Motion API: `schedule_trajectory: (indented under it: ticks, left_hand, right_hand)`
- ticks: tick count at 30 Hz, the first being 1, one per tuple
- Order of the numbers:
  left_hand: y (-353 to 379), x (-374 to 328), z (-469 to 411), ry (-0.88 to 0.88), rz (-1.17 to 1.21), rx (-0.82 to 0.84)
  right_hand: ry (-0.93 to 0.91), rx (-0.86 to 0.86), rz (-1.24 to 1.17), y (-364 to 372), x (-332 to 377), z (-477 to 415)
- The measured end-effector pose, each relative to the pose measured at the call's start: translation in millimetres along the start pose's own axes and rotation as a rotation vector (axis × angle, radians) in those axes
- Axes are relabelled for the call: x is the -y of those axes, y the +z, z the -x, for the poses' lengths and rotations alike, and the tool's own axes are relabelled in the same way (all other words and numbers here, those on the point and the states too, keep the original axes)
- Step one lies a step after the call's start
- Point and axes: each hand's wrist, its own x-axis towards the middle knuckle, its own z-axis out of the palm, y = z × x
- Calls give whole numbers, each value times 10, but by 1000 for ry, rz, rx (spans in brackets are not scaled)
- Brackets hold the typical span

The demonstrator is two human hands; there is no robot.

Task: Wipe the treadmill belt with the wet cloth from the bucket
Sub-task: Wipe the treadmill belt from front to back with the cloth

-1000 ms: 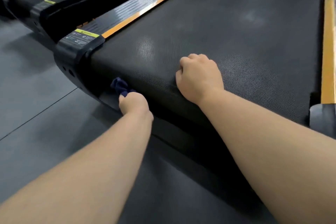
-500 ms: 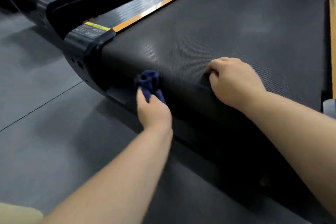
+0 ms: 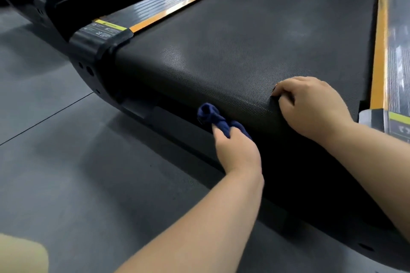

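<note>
Grey floor (image 3: 55, 162) fills the left side of the view, with a thin seam line running across it. A pale beige patch (image 3: 22, 255) sits at the bottom left corner; too blurred to identify. At upper left lies a neighbouring treadmill (image 3: 66, 0), black, parallel to the nearer machine.

The near treadmill's left end cap (image 3: 93, 55) is black plastic and carries a yellow label (image 3: 111, 26) on its top face. From there the left orange stripe (image 3: 188, 2) runs away along the side rail.

Treadmill belt (image 3: 255, 40): dark, finely dotted, curving down over the rear roller towards the camera. Faint dull patches show on the flat top.

Cloth (image 3: 208, 115): dark blue, bunched, pressed against the lower part of the belt's rear curve, left of centre. The left hand (image 3: 237, 150) grips it from below — fingers curled round the fabric, back of the hand facing the camera.

The right hand (image 3: 310, 106) rests on the belt's rear edge, just to the right of the cloth and higher up. Its fingers are curled under into a loose fist, the bent fingers against the belt surface.

Further right, the right orange stripe (image 3: 379, 51) borders the belt. Below it sits the right end cap (image 3: 372, 117), with a yellow-green label (image 3: 399, 117) at the frame edge.
</note>
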Motion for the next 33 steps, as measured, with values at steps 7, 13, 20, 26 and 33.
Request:
schedule_trajectory:
  ticks: [7,13,20,26,33]
  left_hand:
    - [-162,-238,-261,341,-89,-172]
    - [-149,-331,-609,633,-464,-38]
    - [-14,548,291,855,-598,161]
    - [-66,54,-167,836,-527,-20]
    - [82,473,120,961,-593,85]
  right_hand:
    - [-6,5,-24,-78,-64,114]
    - [-13,72,62,-396,-275,224]
    - [44,191,72,-337,-318,200]
    - [52,199,85,-402,-442,130]
    - [208,90,22,-519,-654,129]
